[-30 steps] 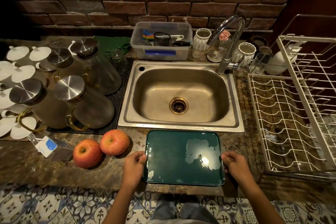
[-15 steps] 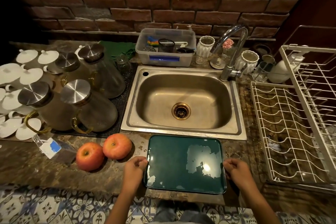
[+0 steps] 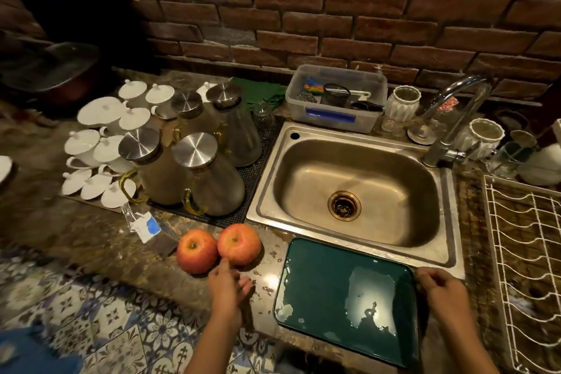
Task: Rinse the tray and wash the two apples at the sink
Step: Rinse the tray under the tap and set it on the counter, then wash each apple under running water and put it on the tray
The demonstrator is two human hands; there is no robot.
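A dark green tray (image 3: 321,288), wet in patches, lies flat on the counter in front of the steel sink (image 3: 355,191). Two red apples sit side by side left of it: the left apple (image 3: 195,250) and the right apple (image 3: 239,244). My left hand (image 3: 227,288) is off the tray, its fingers stretched out, with one fingertip at the gap between the apples. My right hand (image 3: 440,290) rests at the tray's right edge with fingers loosely curled; whether it grips the rim is unclear. The faucet (image 3: 455,118) stands at the sink's back right, with no water running.
Glass carafes with steel lids (image 3: 209,179) and white lidded cups (image 3: 100,143) crowd the counter left of the sink. A clear plastic tub (image 3: 334,115) stands behind the sink. A white wire dish rack (image 3: 528,252) is at the right. A small packet (image 3: 145,225) lies near the apples.
My left hand has let go of the tray's left edge and moved left to the apples. The view has swung left. The tray stays on the counter.
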